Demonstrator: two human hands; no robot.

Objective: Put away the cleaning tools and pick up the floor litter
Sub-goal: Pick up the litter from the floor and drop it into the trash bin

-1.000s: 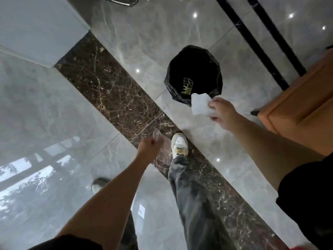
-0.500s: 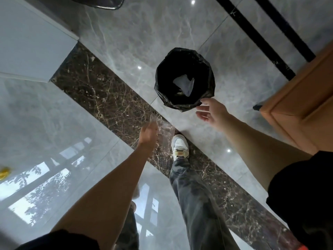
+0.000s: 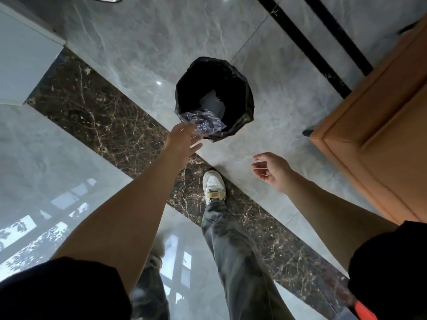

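A clear plastic wrapper (image 3: 203, 122) is held over the near rim of the bin (image 3: 248, 105), at about 7 o'clock on its opening. The bin is lined with a black bag and stands on the grey floor (image 3: 138, 49), at 12 o'clock from the shoe (image 3: 213, 185). The wrapper appears to be pinched at its near edge by the fingertips of the left hand (image 3: 182, 140), the other fingers being spread; whether it has already been let go cannot be told for certain. The right hand (image 3: 271, 172) is held slack and empty at 4 o'clock from the bin, well apart from it. A pale sheet (image 3: 211, 103) is seen inside the bin.

The step in hand is judged to be the drop of the wrapper into the bin. Light film is easily caught on the bag's crumpled edge, so the hand would best be carried further toward 1 o'clock, over the middle of the opening, before the fingers are spread. The bin itself should not be nudged.
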